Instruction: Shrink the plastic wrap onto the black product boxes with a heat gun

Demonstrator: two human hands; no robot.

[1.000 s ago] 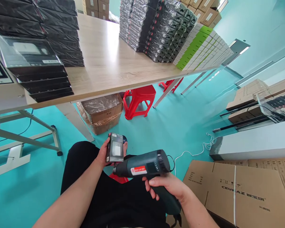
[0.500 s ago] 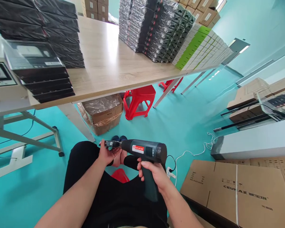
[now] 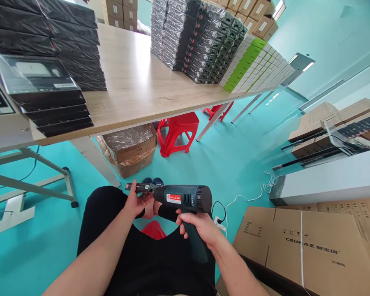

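Observation:
My right hand (image 3: 195, 225) grips the handle of a dark heat gun (image 3: 183, 195) with a red and white label. Its nozzle points left toward a slim black box (image 3: 139, 187) with a small white label. That box rests in my left hand (image 3: 138, 202), with the thumb up on its near end and the fingers beneath. The nozzle tip is very close to the box's right end; I cannot tell whether they touch. Both hands are above my lap, in front of the table's edge.
A wooden table (image 3: 126, 92) bears film-wrapped black boxes (image 3: 74, 45) and white-green boxes (image 3: 243, 65). Beneath it stand an open carton (image 3: 132, 150) and a red stool (image 3: 180, 131). A white cable (image 3: 246, 199) crosses the floor near large cartons (image 3: 296, 242) at right.
The slim black box has turned slightly in my left hand and shows more of its side. The heat gun has shifted a little left and down. My view has moved slightly.

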